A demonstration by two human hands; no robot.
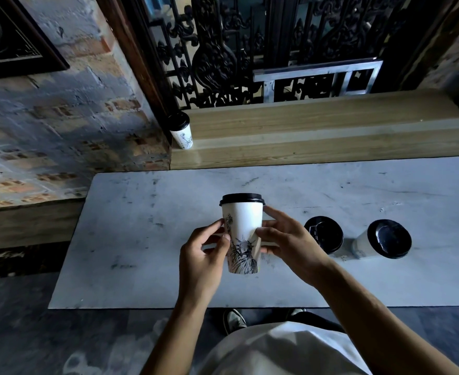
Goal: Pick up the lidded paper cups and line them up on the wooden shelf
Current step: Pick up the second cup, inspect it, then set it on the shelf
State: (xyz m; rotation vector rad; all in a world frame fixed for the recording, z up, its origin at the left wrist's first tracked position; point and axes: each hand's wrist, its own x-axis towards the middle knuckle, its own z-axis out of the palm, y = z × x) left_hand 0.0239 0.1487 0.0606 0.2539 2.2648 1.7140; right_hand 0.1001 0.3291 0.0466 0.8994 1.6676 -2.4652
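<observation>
Head view: both hands hold one lidded paper cup [241, 234] upright above the middle of the pale grey surface [141, 239]. The left hand [202, 259] has its fingers curled against the cup's left side, thumb on the printed drawing. The right hand [288, 246] presses the cup's right side with fingers spread, thumb low on the wall. The cup is white with a black lid and a dark sketch on its lower half; its base looks lifted clear of the surface.

To the right of the hands, two more cups stand on the surface side by side, near each other but apart: the nearer-left one [323, 234] just beside the right hand, the other [388, 238] further right. Both show their black lids from above.

Beyond the far edge of the surface runs the wooden shelf [317, 131]. One lidded cup [181, 132] stands at its far left end, close to the brick wall [60, 131]. Behind the shelf is a dark ornate iron grille [223, 50].
</observation>
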